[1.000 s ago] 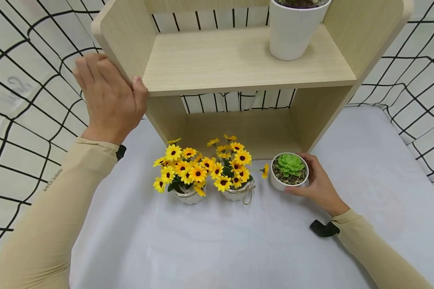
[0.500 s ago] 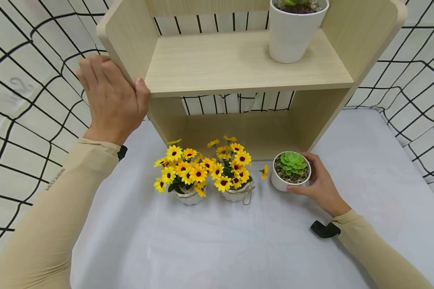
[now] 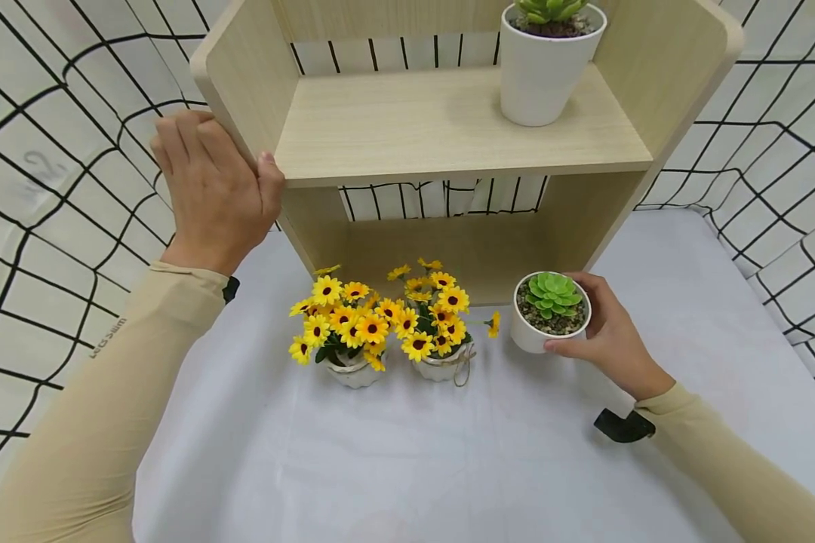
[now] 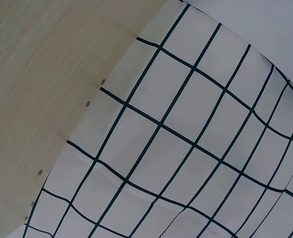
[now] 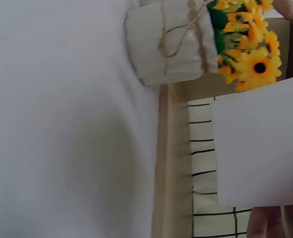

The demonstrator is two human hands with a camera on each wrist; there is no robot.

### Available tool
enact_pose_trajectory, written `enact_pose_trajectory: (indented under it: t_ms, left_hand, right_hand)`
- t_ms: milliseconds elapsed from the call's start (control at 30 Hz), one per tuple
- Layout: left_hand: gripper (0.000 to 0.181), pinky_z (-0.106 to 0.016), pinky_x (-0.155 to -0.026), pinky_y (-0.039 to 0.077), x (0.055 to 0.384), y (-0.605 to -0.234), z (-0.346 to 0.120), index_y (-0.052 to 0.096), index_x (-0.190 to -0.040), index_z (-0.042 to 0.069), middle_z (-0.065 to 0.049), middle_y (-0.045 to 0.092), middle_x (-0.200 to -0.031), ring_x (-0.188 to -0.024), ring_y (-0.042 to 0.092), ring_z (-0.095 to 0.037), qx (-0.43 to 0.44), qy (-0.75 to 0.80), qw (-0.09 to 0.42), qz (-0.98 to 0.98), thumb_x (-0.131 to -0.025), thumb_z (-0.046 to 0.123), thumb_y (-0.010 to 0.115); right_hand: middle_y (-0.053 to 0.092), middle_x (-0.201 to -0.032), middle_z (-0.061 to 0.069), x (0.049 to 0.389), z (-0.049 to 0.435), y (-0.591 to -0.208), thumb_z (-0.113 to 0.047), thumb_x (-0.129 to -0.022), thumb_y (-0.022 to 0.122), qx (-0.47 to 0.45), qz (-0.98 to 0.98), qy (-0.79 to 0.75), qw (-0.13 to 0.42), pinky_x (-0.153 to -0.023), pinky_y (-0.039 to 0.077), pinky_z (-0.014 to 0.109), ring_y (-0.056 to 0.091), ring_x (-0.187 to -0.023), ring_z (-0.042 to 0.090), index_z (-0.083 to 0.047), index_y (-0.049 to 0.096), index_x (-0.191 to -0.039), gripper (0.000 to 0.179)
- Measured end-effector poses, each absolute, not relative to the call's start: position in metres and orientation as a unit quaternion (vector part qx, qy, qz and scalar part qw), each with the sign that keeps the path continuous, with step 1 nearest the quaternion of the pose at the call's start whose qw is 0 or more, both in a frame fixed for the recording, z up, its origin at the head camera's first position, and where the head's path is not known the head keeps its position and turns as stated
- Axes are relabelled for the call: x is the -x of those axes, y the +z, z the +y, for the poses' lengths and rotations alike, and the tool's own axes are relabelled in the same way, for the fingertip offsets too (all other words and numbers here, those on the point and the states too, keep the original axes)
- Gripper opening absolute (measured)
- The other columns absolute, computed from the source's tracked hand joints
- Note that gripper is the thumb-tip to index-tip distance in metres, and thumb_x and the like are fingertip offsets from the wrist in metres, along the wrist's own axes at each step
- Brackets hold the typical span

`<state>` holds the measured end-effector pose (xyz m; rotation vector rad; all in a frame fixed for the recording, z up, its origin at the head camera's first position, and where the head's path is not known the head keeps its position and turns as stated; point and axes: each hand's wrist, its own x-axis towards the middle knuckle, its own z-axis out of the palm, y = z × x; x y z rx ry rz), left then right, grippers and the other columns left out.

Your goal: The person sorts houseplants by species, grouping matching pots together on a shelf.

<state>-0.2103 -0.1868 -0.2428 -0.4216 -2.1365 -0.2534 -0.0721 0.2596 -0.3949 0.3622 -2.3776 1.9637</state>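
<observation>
My right hand (image 3: 614,332) grips a small white pot (image 3: 530,332) by its right side, thumb at the front. A green succulent (image 3: 553,294) on gravel fills the pot. In the right wrist view the plain white pot (image 5: 260,148) is raised off the cloth, with fingertips (image 5: 267,223) against it and a shadow on the cloth. My left hand (image 3: 217,192) grips the left side panel of a pale wooden shelf (image 3: 407,124), thumb over its front edge. The left wrist view shows that shelf's panel (image 4: 52,74), without the hand.
Two white pots (image 3: 355,371) (image 3: 441,368) of yellow artificial daisies stand before the shelf's lower compartment. A taller white pot (image 3: 543,83) with a succulent stands on the upper board. White cloth (image 3: 407,452) covers the table. Black wire mesh (image 3: 54,188) rises at both sides and behind.
My right hand has lifted the succulent pot from the cloth and moved slightly right. The left hand keeps its grip on the shelf. The head view has shifted, showing more of the upper plant.
</observation>
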Motion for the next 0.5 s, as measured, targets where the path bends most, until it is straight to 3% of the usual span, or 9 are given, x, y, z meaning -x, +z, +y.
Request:
enact_pose_trajectory:
  t_ms: [500]
  left_hand:
    - [0.044, -0.056, -0.094, 0.02, 0.211, -0.242, -0.187, 0.042, -0.114, -0.007, -0.031, 0.044, -0.116, -0.109, 0.033, -0.046, 0.176, -0.109, 0.459, -0.864, -0.097, 0.033, 0.032]
  right_hand:
    - [0.047, -0.146, -0.002, 0.066, 0.251, -0.328, 0.017, -0.074, 0.079, -0.123, -0.759, 0.639, -0.013, -0.088, 0.058, 0.018, 0.053, -0.126, 0.009, -0.015, 0.04, -0.149, 0.091]
